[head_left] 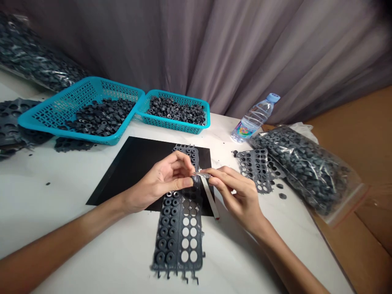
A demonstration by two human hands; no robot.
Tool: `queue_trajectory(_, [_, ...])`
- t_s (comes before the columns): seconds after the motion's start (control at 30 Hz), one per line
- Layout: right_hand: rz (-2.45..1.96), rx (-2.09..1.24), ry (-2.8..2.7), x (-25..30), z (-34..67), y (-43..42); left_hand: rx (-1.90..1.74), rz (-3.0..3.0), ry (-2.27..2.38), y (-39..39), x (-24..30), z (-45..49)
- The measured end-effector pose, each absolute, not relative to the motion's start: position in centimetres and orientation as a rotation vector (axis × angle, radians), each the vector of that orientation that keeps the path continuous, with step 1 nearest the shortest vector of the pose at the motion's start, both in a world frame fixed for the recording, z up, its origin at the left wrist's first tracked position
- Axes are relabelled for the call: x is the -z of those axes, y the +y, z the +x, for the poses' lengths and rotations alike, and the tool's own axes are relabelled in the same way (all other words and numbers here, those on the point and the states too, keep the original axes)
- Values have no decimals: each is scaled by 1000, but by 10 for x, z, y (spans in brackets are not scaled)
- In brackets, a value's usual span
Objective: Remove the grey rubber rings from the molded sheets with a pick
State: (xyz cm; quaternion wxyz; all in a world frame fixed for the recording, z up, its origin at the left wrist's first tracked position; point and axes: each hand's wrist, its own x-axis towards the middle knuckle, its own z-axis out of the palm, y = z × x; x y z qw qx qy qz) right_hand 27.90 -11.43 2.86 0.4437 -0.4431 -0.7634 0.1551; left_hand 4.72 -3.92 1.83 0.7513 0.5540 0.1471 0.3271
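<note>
Two hands meet over black mat (128, 171) on table (61, 212). My left hand (162, 179) pinches small grey ring (194, 178) between thumb and fingers. My right hand (239, 192) pinches metal blade (210, 194) near its top, blade tip touching ring, other end slanting down toward me. Grey sheet (177, 228) lies under hands, left columns full of rings, right columns punched out. Second sheet (255, 167) right of mat, beside bag (306, 167). Two blue baskets (55, 114) of rings behind. Bottle (254, 118) lies near bag.
</note>
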Motion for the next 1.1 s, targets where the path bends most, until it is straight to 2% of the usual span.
queue_trajectory(1.1, [-1182,-471,-1843,-26,288,-109,-755,1175,437,-40,-26,50])
